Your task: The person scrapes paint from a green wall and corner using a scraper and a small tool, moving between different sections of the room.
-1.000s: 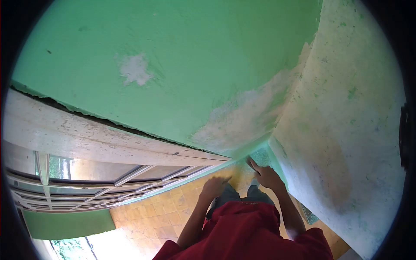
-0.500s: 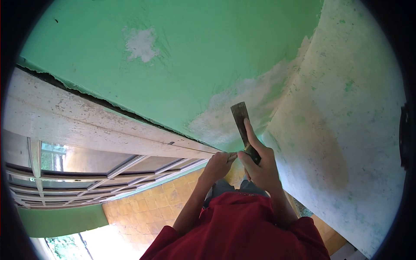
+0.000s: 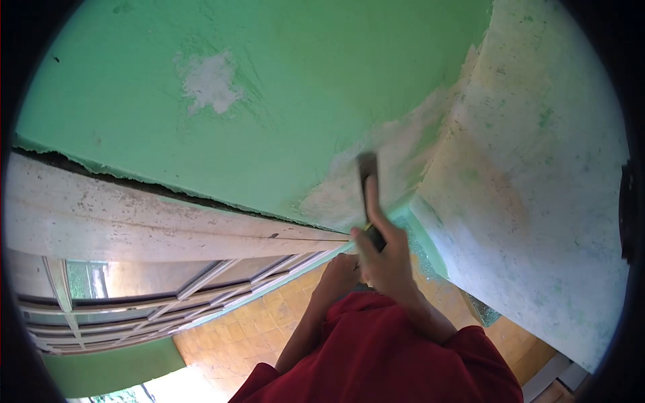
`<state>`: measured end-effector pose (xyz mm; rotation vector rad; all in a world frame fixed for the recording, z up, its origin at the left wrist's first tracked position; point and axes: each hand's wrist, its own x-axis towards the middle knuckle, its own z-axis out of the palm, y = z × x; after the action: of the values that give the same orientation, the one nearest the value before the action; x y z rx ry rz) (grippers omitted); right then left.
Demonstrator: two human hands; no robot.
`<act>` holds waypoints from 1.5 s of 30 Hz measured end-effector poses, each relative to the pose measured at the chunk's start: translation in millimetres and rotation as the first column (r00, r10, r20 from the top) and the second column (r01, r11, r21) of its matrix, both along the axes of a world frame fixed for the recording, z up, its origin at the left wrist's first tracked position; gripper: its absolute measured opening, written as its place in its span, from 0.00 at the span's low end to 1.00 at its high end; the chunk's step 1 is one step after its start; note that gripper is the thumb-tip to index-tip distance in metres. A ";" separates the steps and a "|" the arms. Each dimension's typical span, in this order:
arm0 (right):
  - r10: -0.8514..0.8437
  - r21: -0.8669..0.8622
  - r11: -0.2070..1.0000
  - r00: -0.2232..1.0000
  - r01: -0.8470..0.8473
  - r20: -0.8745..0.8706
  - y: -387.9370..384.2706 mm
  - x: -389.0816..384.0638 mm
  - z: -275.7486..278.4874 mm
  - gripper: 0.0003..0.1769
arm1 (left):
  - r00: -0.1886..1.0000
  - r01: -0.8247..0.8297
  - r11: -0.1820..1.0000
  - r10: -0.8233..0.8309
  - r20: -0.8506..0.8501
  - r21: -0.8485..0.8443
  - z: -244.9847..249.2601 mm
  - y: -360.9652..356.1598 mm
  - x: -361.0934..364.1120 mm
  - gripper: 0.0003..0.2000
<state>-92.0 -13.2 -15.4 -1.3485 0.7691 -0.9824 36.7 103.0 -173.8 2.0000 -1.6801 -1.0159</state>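
A scraper (image 3: pixel 369 176) with a flat metal blade and a dark handle is held in my right hand (image 3: pixel 386 262), the index finger laid along the blade. Its blade, slightly blurred, is over the pale scraped patch (image 3: pixel 410 144) low on the green wall (image 3: pixel 282 87). Just left of and below my right hand is my left hand (image 3: pixel 338 274), with its fingers curled in. Whatever it may hold is too small and hidden to name.
A pale wall (image 3: pixel 537 168) meets the green one at a corner on the right. On the left run a whitish frame (image 3: pixel 134 218) with a dark gap and a paned window (image 3: pixel 168 295). Below lies an orange tiled floor (image 3: pixel 248 329).
My right hand has moved slightly left and up with the scraper, whose blade now stands more upright. My left hand is a little lower. The whole view has shifted slightly.
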 end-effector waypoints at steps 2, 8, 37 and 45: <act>-0.012 0.033 0.999 1.000 0.012 0.016 1.4 2.2 7.5 0.41 | 0.991 -0.079 0.985 0.061 -0.118 -0.155 -6.7 3.3 9.5 0.10; -0.069 -0.097 0.993 0.997 0.066 -0.031 8.3 12.1 -0.4 0.41 | 0.999 -0.020 0.999 0.019 0.026 0.026 39.0 -16.1 38.0 0.12; -0.183 0.391 0.917 0.954 0.079 0.238 -2.1 -14.0 -37.6 0.42 | 0.994 0.094 0.907 -0.109 -0.014 -0.410 60.0 -53.1 53.2 0.09; -0.184 0.300 0.940 0.982 0.163 0.041 -33.8 -28.5 -43.9 0.44 | 0.993 0.121 0.870 -0.112 0.047 -0.477 49.6 -55.9 50.7 0.09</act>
<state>-120.5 -47.0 -59.4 -0.9959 0.9544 -1.0009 87.4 47.1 -124.2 1.6007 -1.8583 -0.5365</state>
